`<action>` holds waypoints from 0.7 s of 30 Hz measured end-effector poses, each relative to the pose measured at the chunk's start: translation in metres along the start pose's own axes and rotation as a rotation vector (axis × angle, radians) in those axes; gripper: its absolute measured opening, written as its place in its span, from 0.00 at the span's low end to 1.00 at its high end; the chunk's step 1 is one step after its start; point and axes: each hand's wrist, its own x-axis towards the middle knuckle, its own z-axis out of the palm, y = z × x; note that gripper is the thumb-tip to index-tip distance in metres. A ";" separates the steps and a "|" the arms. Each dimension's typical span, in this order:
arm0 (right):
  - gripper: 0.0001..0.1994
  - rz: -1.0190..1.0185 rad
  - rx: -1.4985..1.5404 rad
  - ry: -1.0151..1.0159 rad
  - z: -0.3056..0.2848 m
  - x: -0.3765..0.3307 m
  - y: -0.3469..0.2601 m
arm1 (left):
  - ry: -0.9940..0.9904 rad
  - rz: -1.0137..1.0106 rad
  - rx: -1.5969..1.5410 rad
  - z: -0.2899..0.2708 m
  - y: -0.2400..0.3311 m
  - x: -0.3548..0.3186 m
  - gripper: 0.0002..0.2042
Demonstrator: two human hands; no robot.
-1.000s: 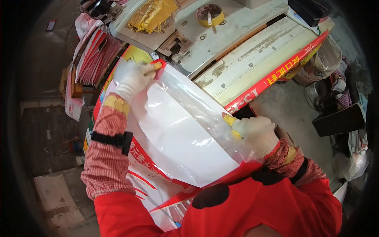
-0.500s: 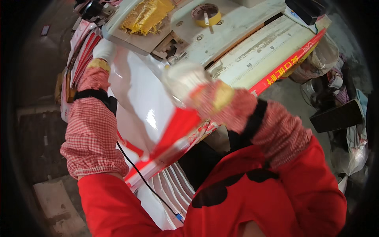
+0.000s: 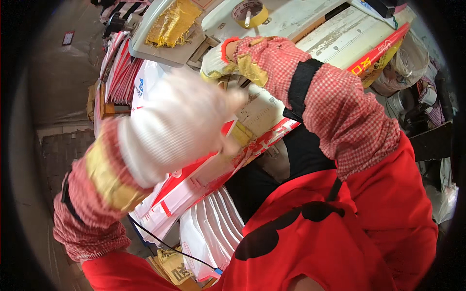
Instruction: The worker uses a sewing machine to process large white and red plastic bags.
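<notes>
Sacks of glossy white material with red printed bands (image 3: pixel 194 170) lie flat, below and beside the left hand (image 3: pixel 179 116), near the front edge of the pale desk (image 3: pixel 286 12). This hand wears a white ribbed knitted glove and is strongly blurred; its fingers point to the right, and I cannot tell how far they are open or whether they hold something. The right hand (image 3: pixel 217 62), in a white glove with yellow on the finger side, is bent downward over the desk; its fingertips are hidden, so I cannot tell its opening or its grip. Both arms wear red-and-white checked sleeves (image 3: pixel 340 109) with black bands. Behind the hands, a frayed yellow woven cloth (image 3: pixel 174 24) lies on the desk, and to its right a roll of yellow tape (image 3: pixel 259 17) with a small white stick (image 3: pixel 248 18) inside. At left stand folded red-and-white sheets (image 3: pixel 120 77). Nearer the body, white folded sacks (image 3: pixel 213 233) are fanned beside a thin black cable (image 3: pixel 170 247).
</notes>
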 end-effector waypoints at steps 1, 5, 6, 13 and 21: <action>0.12 0.094 0.103 0.041 0.000 -0.003 -0.002 | -0.211 0.054 -0.094 -0.006 0.000 0.010 0.17; 0.14 0.330 -0.012 0.078 0.004 -0.005 -0.007 | -0.582 -0.478 -0.832 -0.011 -0.030 0.030 0.11; 0.15 0.361 -0.086 0.081 0.003 -0.002 -0.008 | -0.593 -0.347 -1.018 -0.009 -0.037 0.025 0.10; 0.12 0.459 -0.135 -0.057 0.008 0.014 -0.009 | -0.588 -0.370 -1.141 0.010 -0.051 -0.016 0.11; 0.09 0.447 0.079 0.091 0.010 0.008 -0.002 | -0.795 -0.316 -0.480 0.003 -0.029 -0.023 0.22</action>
